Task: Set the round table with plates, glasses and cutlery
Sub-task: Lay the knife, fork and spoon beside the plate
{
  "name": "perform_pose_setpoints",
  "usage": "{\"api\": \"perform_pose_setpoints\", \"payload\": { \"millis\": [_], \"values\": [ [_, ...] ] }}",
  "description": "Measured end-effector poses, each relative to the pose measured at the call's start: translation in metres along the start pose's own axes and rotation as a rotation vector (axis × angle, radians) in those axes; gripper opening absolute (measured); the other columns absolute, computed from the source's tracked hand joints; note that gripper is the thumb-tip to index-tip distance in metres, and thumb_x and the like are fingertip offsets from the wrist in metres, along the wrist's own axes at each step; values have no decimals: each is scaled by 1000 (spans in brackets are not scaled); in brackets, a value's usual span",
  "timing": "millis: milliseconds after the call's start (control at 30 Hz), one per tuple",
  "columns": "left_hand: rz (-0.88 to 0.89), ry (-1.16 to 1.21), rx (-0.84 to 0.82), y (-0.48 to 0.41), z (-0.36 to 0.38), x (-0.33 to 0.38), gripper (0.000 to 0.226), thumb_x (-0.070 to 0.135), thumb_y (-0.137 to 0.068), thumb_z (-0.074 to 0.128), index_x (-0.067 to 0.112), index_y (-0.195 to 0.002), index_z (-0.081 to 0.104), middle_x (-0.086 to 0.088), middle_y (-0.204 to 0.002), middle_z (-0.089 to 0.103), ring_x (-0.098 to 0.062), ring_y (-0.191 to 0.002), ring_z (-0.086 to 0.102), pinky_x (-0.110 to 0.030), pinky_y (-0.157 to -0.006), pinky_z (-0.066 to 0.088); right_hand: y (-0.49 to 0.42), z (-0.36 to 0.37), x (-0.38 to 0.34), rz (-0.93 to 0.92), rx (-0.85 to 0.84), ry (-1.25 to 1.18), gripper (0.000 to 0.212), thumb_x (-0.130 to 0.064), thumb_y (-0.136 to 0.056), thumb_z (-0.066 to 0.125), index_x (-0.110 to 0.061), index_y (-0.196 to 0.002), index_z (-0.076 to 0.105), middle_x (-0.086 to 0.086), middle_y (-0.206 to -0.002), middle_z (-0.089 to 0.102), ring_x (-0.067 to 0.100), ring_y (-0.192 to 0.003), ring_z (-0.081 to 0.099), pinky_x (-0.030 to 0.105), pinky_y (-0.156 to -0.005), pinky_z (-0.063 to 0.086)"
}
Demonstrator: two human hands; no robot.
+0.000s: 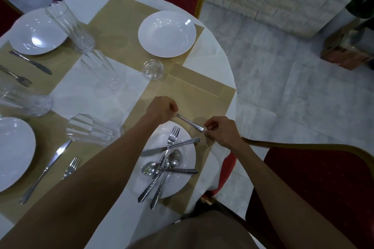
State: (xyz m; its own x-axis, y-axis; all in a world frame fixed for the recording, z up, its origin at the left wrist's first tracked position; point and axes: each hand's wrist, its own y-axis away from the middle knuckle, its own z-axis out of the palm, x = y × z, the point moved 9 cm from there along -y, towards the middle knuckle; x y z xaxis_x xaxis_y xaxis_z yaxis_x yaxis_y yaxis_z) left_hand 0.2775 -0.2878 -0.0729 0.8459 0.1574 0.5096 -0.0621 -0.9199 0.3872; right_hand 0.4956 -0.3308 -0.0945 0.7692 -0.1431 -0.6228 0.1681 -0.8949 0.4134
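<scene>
My left hand [162, 108] grips one end of a metal cutlery piece [190, 122] above the gold placemat [194, 91]; its head is hidden in my fist. My right hand [221, 130] pinches the handle end of the same piece. Just below, a white plate [188, 178] holds a pile of cutlery: a fork [172, 137], a knife [172, 145] and two spoons [162, 166]. Another white plate [167, 33] sits at the far place. A short glass [153, 70] stands upright between the two settings.
The round table [214, 56] has a white cloth. Two set places at left have plates [36, 32], knives [46, 170] and forks [69, 168]. Several tall glasses [70, 26] stand near the middle. Red chairs [323, 178] stand at right and at the far side.
</scene>
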Motion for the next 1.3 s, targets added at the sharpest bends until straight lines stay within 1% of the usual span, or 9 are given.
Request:
{"api": "perform_pose_setpoints", "payload": {
  "millis": [100,233,500,567,700,833,1000,1133,1300],
  "values": [
    [-10,42,14,3,-2,-3,11,13,-75,79,15,-85,77,9,-82,66,-5,-79,58,-14,-77,41,1,3,-3,-2,0,-1,16,-15,-79,78,-17,-95,77,-4,-86,72,1,-75,63,2,-64,41],
    [-55,89,-6,3,-1,-12,11,13,-73,82,17,-82,77,9,-80,66,-3,-74,59,-7,-68,38,1,5,-6,7,-3,4,12,-15,-82,75,-17,-93,78,-4,-85,73,1,-72,62,1,-57,39],
    [-77,128,-9,6,-2,-19,10,13,-72,83,14,-80,77,5,-82,71,-5,-76,62,-5,-68,39,0,6,-8,1,-11,15,12,-16,-83,76,-15,-95,77,-2,-86,72,7,-76,64,9,-65,47],
    [-76,128,-6,7,-2,-18,9,12,-73,83,14,-80,76,5,-82,70,-5,-76,62,-7,-71,40,0,6,-9,-5,-17,20,13,-15,-83,75,-14,-95,77,0,-88,72,8,-78,65,15,-69,52],
    [-66,96,-10,10,0,-17,8,10,-74,81,15,-79,77,3,-86,73,-8,-83,65,-13,-81,42,2,7,-10,-6,-35,34,14,-13,-84,74,-12,-98,76,3,-91,72,11,-81,66,15,-71,51],
    [-107,120,-1,11,1,-20,9,13,-73,83,16,-80,77,5,-87,72,-6,-82,62,-13,-80,41,4,7,-11,-10,-34,44,14,-13,-84,73,-11,-98,76,3,-91,73,12,-81,66,11,-67,47],
    [-120,121,-6,12,0,-21,11,14,-74,83,16,-83,77,7,-86,70,0,-76,56,-3,-67,34,7,5,-12,-4,-27,29,15,-9,-84,70,-11,-99,74,3,-94,72,11,-82,64,8,-65,43],
    [-79,122,48,17,-13,-13,14,20,-78,79,17,-91,77,9,-85,67,-3,-79,57,-12,-76,36,11,2,-9,4,-6,18,24,-4,-87,61,-11,-107,71,2,-100,70,12,-87,64,4,-63,40],
    [-67,222,166,38,-37,-5,13,19,-80,76,21,-92,76,6,-80,69,0,-72,58,3,-65,33,18,-7,-16,-14,44,-21,19,-10,-91,62,-14,-108,71,-3,-105,69,7,-88,62,1,-67,38]
  ]
}}
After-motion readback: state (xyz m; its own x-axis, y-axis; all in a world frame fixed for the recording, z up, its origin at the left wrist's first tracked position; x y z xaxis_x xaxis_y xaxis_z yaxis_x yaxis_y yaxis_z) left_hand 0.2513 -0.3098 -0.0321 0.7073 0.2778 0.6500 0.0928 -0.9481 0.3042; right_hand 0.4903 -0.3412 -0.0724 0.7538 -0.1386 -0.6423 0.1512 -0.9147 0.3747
